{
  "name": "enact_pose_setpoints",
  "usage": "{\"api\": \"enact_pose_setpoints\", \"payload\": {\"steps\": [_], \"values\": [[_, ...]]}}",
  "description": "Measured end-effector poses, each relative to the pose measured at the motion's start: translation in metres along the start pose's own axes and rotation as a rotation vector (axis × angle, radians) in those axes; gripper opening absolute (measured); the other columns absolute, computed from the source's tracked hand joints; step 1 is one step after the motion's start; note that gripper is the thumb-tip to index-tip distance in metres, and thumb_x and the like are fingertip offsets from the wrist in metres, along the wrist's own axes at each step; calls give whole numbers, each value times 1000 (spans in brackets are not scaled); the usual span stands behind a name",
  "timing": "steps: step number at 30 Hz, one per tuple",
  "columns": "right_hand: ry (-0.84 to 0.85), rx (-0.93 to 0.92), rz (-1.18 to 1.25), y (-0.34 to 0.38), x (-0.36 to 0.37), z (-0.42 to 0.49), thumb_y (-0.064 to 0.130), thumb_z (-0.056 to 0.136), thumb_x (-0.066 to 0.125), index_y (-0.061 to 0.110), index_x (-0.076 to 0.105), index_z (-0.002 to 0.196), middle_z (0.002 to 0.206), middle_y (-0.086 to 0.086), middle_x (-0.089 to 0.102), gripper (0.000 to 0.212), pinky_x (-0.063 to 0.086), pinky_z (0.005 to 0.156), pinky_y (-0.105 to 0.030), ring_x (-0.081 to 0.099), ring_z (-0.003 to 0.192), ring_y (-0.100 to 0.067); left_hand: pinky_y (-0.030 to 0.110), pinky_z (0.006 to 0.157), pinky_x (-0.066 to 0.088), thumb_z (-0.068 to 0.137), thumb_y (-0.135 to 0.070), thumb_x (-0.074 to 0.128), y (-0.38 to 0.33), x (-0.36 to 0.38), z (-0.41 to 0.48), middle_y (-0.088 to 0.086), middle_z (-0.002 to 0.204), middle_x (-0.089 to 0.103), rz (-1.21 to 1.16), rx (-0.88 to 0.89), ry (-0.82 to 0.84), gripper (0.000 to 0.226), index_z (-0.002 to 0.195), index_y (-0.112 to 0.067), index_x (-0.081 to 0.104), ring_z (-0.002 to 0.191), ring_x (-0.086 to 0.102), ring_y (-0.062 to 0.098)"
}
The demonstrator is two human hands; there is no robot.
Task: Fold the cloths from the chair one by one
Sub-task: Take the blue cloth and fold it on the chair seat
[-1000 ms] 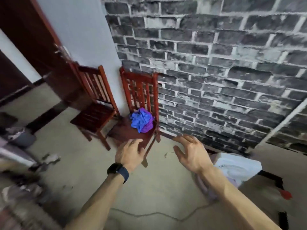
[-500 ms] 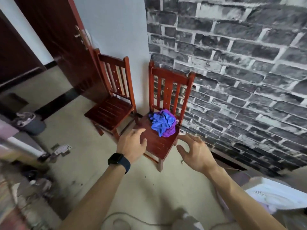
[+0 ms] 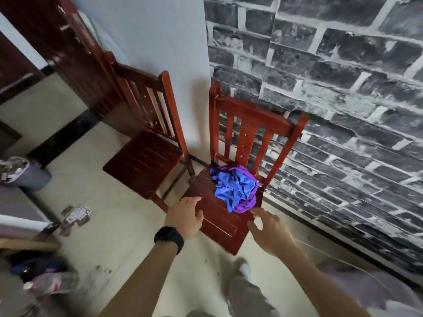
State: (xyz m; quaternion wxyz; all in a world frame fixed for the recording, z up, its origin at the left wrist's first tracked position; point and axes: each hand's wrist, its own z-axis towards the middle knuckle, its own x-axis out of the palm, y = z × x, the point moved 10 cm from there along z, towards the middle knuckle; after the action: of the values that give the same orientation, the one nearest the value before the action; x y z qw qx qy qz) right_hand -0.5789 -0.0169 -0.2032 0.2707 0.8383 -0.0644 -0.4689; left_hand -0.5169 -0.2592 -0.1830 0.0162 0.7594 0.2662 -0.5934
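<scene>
Crumpled blue cloth (image 3: pixel 233 186) bunched over purple cloth (image 3: pixel 246 203), glossy red slatted wooden chair (image 3: pixel 220 221), left hand (image 3: pixel 184 217) relaxed, empty, right hand (image 3: pixel 269 229) fingers spread, empty

Red chair (image 3: pixel 220 223), crumpled cloths (image 3: pixel 234 188) on seat

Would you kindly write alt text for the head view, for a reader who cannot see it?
The person's left hand and right hand are held out open at the front of a red wooden chair. A crumpled blue cloth lies bunched with a purple cloth on its seat. A second chair stands to its left, and a grey brick wall is behind.
</scene>
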Motion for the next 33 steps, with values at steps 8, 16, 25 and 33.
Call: {"api": "enact_pose_setpoints", "payload": {"steps": [8,16,25,33], "values": [[156,169,8,-27,58,139,39,95,54,28,49,141,136,-1,61,47,47,100,-36,59,119,-25,34,106,41,92,-35,52,55,82,110,-2,141,55,33,-4,209,51,142,-25,47,129,50,19],[11,432,84,-104,146,254,35,90,69,16,35,152,152,-17,35,74,45,100,-43,52,126,-39,49,119,18,90,-40,48,118,233,215,5,164,14,211,67,547,71,154,-32,18,149,14,34],[-125,609,26,-123,187,303,33,96,57,11,40,143,128,-30,51,54,46,89,-48,56,110,-48,57,119,8,91,-45,51,168,332,246,-6,163,-20,323,228,740,85,156,-32,-2,151,-4,30],[-473,415,70,-26,78,252,28,90,54,21,62,111,101,-9,64,24,41,66,-33,60,85,-36,38,105,44,94,-39,47,179,287,251,6,144,51,212,158,814,51,144,-28,44,127,52,28]]}}
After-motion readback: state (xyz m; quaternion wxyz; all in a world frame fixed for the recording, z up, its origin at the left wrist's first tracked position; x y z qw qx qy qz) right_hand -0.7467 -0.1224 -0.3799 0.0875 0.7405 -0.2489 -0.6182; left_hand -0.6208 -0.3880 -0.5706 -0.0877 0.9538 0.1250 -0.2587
